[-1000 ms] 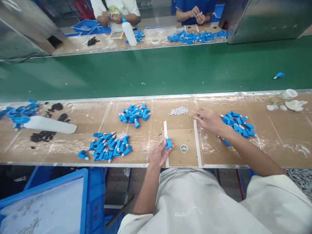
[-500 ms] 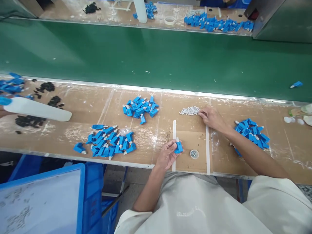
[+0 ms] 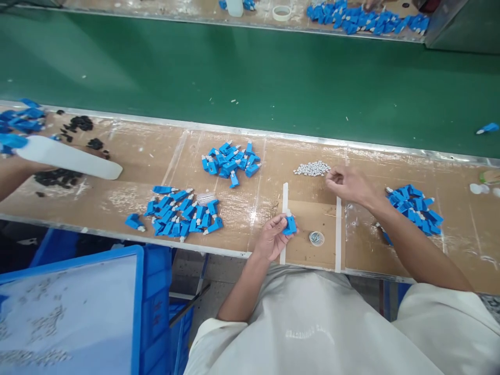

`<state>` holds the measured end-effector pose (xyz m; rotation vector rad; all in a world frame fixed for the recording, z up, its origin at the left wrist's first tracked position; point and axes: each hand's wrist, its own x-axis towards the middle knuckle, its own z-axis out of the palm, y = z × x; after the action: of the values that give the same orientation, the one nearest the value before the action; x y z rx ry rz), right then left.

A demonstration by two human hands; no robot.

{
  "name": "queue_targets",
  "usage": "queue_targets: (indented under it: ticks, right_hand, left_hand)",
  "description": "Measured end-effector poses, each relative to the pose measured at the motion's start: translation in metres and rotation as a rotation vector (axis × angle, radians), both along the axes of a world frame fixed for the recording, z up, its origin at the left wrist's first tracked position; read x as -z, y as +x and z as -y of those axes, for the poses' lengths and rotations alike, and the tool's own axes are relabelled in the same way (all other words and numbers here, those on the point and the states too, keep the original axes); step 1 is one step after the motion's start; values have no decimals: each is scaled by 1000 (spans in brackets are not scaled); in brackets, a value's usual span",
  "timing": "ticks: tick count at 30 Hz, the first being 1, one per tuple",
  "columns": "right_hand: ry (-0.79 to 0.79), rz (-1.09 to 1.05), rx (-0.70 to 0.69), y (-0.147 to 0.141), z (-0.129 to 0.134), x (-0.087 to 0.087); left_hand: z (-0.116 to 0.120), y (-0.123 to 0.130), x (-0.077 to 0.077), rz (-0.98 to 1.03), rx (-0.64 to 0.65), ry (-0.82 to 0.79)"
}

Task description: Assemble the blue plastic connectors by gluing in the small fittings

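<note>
Between the fingers and thumb of my left hand [image 3: 274,237] is a blue part [image 3: 289,226] with a white tip pointing up. My right hand [image 3: 347,183] is over the bench just right of a small heap of white-grey pieces [image 3: 311,168]. Its fingers are pinched together, and whatever they hold is too small to make out. A small round clear dish [image 3: 316,238] with metal bits inside lies to the right of my left hand, between two white tape strips.
Piles of blue parts lie left [image 3: 183,213], behind [image 3: 231,160] and right [image 3: 416,208]. At far left a person's hand is by a white bottle [image 3: 70,158] and black pieces. A green belt [image 3: 250,78] runs behind; a blue crate [image 3: 138,312] stands lower left.
My right hand has drawn slightly away from the heap of small pieces. The whole view has shifted a little. My left hand keeps its hold on the blue part.
</note>
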<state>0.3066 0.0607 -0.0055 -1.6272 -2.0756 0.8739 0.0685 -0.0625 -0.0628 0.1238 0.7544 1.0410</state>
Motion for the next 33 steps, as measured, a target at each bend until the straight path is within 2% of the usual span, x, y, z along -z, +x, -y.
queue_targets:
  ticks: [2, 4, 9, 11, 15, 23, 29, 33]
  right_hand:
    - [-188, -350, 53, -5, 19, -8]
    - [-360, -606, 62, -11, 40, -15]
    - [-663, -889, 112, -26, 85, -19]
    - [-716, -971, 145, -29, 96, -16]
    - [-670, -1088, 243, -36, 110, -9]
    - [-553, -1135, 366, -41, 123, -3]
    - [-557, -1159, 333, -40, 129, -7]
    - [-548, -1128, 329, -43, 132, -11]
  left_hand:
    - [-1, -1, -2, 25, -22, -24]
    - [-2, -3, -6, 51, 1, -44]
    - [-2, -3, -17, 96, 61, -31]
    - [-1, -3, -20, 116, 93, -19]
    - [2, -1, -22, 117, 129, -10]
    - [9, 5, -21, 92, 150, 55]
    - [10, 8, -23, 115, 174, 74]
    - [12, 10, -24, 33, 145, 72]
